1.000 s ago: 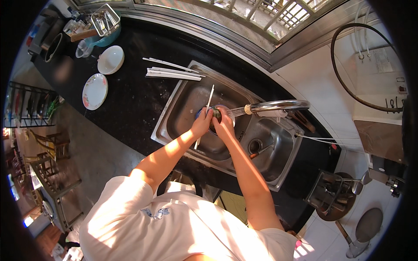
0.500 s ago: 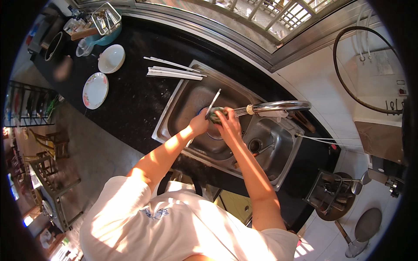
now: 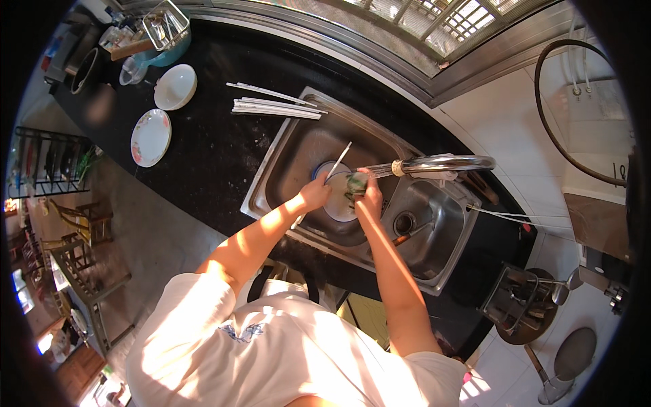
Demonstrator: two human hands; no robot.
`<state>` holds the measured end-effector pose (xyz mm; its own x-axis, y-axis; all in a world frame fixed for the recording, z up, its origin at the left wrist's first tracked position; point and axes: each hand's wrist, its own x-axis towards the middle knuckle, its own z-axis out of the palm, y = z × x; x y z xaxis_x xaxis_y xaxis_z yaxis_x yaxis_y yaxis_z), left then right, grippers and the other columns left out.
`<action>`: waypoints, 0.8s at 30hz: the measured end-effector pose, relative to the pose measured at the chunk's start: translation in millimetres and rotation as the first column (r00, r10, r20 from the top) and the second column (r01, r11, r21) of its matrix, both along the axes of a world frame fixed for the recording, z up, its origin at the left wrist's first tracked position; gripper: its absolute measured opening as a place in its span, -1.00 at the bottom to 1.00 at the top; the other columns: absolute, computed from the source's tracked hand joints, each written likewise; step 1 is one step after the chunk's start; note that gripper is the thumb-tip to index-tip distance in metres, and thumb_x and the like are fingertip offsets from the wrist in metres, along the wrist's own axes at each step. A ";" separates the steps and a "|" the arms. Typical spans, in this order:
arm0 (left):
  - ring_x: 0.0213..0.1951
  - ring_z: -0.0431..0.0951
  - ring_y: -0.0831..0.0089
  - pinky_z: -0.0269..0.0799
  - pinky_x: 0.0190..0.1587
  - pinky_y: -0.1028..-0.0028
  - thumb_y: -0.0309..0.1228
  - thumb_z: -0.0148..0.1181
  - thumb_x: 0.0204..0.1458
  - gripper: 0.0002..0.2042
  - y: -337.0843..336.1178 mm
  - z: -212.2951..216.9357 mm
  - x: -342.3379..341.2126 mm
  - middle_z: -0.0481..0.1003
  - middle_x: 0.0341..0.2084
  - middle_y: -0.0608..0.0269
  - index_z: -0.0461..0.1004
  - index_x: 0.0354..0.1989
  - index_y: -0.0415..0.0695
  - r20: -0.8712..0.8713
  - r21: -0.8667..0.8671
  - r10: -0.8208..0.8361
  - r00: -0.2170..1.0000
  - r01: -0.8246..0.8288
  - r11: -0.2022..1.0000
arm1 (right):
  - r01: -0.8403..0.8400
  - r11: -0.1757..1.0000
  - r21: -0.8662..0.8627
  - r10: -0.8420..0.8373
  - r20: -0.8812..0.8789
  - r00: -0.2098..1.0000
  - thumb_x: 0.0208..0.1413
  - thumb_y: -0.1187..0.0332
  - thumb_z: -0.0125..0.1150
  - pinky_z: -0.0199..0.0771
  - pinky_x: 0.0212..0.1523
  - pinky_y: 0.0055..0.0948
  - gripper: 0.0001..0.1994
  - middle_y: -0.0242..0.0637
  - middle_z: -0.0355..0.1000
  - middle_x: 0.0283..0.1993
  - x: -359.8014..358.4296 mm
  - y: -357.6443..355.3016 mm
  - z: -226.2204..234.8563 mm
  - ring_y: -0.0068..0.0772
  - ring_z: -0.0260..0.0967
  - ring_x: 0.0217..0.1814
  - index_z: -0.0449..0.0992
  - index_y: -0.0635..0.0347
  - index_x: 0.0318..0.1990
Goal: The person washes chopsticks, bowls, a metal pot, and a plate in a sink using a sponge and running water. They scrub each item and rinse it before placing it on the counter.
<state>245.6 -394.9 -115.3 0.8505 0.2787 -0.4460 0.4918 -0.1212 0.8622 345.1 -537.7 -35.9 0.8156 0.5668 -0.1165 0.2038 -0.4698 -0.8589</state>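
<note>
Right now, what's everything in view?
sink: 1, silver, in counter
faucet: 1, silver, over sink
round dish: 1, white-blue, in sink
counter chopsticks: several, white, across sink's left rim
bowl: 1, white, on counter
plate: 1, white floral, on counter
wire basket: 1, silver, upper left
chairs: at least 2, brown, far left
window: 1, grey-framed, top
held chopstick: at least 1, white, in left hand
cloth or pad: 1, green-white, in right hand
hands: 2, bare, over sink

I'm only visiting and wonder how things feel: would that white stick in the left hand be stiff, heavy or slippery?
The white stick in the left hand is probably stiff, as it runs straight out both sides of the grip. Being slim, it is likely light. It may be slippery, since water runs from the tap close by.
</note>
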 end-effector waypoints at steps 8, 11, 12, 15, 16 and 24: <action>-0.16 0.42 -0.21 0.31 -0.11 0.06 -0.38 -0.09 -0.01 -0.62 -21.2 30.6 -0.3 0.44 -0.27 -0.30 0.20 0.02 -0.18 -0.015 0.196 0.189 0.982 -0.182 0.964 | 0.317 0.842 -0.436 -0.466 -0.295 0.834 0.02 0.48 0.14 0.35 -0.05 -0.32 -0.47 -0.14 0.39 -0.02 -23.6 -1.1 -32.8 -0.20 0.38 -0.04 0.16 0.21 0.19; -0.14 0.42 -0.18 0.31 -0.09 0.07 -0.38 -0.10 -0.02 -0.63 -17.3 33.1 -6.3 0.44 -0.25 -0.29 0.22 0.01 -0.18 -0.041 0.286 0.144 0.989 -0.126 0.950 | 0.153 0.846 -0.511 -0.412 -0.443 0.797 -0.02 0.50 0.16 0.36 -0.04 -0.30 -0.40 -0.10 0.36 0.04 -25.7 1.4 -18.2 -0.14 0.37 0.00 0.13 0.18 0.22; -0.13 0.42 -0.17 0.31 -0.08 0.07 -0.38 -0.10 -0.02 -0.63 -17.5 34.0 -9.5 0.44 -0.24 -0.29 0.22 0.00 -0.18 -0.049 0.306 0.117 0.992 -0.097 0.947 | 0.153 0.863 -0.481 -0.381 -0.423 0.822 -0.06 0.53 0.16 0.38 -0.10 -0.27 -0.40 -0.09 0.37 -0.02 -26.3 -6.3 -33.8 -0.16 0.38 -0.04 0.13 0.15 0.19; -0.13 0.43 -0.13 0.32 -0.07 0.09 -0.35 -0.10 -0.02 -0.63 -9.7 22.5 -10.9 0.45 -0.23 -0.25 0.24 -0.01 -0.19 -0.135 0.285 0.065 0.989 -0.024 0.958 | 0.072 0.973 -0.219 -0.178 -0.512 0.841 -0.11 0.56 0.15 0.38 -0.14 -0.32 -0.44 -0.16 0.37 -0.07 -19.3 -20.3 -46.8 -0.24 0.38 -0.08 0.17 0.19 0.12; -0.13 0.43 -0.12 0.32 -0.07 0.09 -0.34 -0.10 -0.02 -0.63 -6.1 15.1 -10.6 0.45 -0.22 -0.25 0.24 -0.01 -0.19 -0.132 0.246 0.063 0.989 -0.029 0.969 | 0.073 0.980 -0.183 -0.162 -0.535 0.829 -0.15 0.57 0.15 0.38 -0.17 -0.34 -0.48 -0.21 0.37 -0.10 -19.1 -20.9 -43.7 -0.29 0.37 -0.10 0.19 0.20 0.06; -0.16 0.45 -0.10 0.36 -0.10 0.09 -0.34 -0.05 -0.01 -0.66 -3.6 5.1 0.9 0.45 -0.26 -0.23 0.29 -0.06 -0.19 -0.113 0.251 0.129 0.985 -0.097 0.963 | -0.008 0.890 -0.455 -0.105 -0.223 0.969 -0.05 0.44 0.16 0.38 -0.18 -0.16 -0.61 0.05 0.41 -0.18 -6.3 -10.0 -47.9 0.03 0.41 -0.14 0.24 0.31 -0.05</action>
<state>246.5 -398.5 -110.2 0.7476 0.4836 -0.4552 0.6184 -0.2569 0.7427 338.9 -547.7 -83.9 0.7570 0.3671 -0.5406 -0.0105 -0.8203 -0.5718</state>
